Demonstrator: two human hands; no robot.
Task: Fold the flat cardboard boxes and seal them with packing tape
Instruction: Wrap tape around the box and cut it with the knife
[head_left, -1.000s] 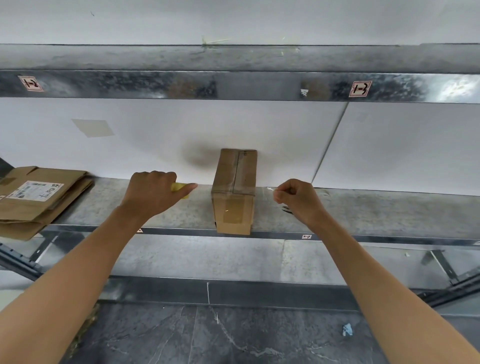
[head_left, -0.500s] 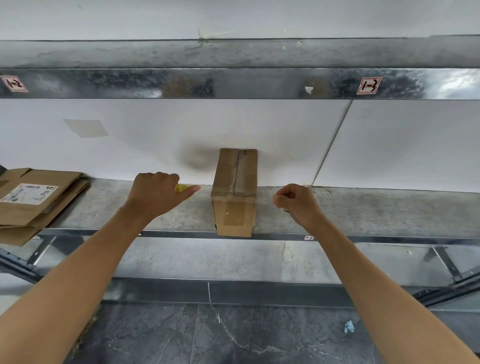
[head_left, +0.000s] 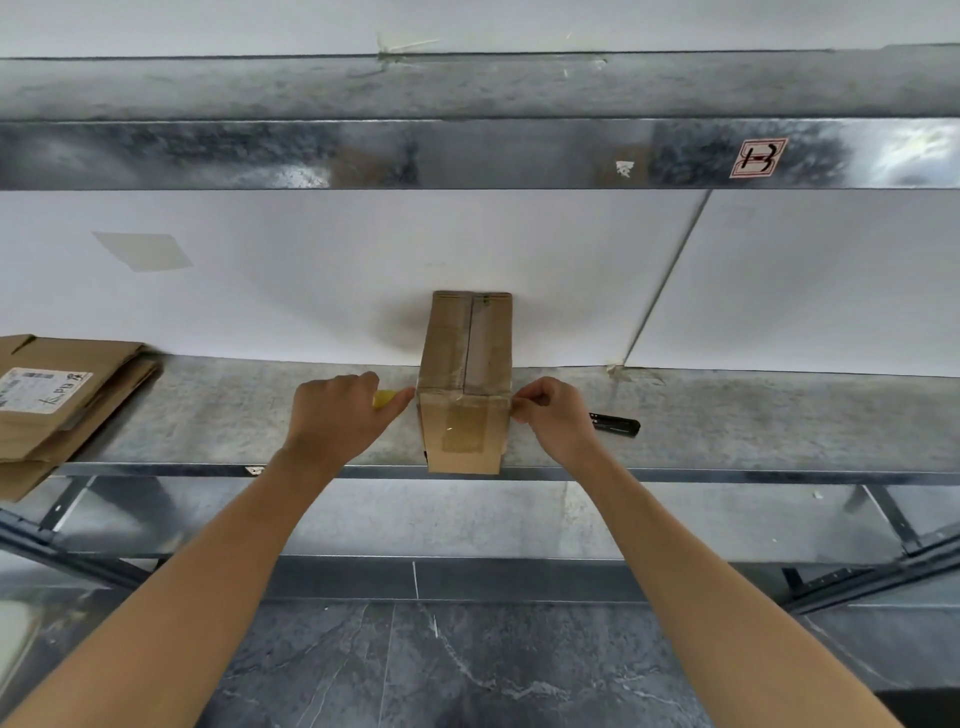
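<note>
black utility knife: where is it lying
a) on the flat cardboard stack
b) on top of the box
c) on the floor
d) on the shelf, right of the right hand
d: the black utility knife lies flat on the metal shelf, just right of the right hand, which is at the near right corner of the cardboard box.

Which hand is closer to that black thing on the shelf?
Right. The right hand sits beside the box, just left of the black tool. The left hand is on the box's other side.
</note>
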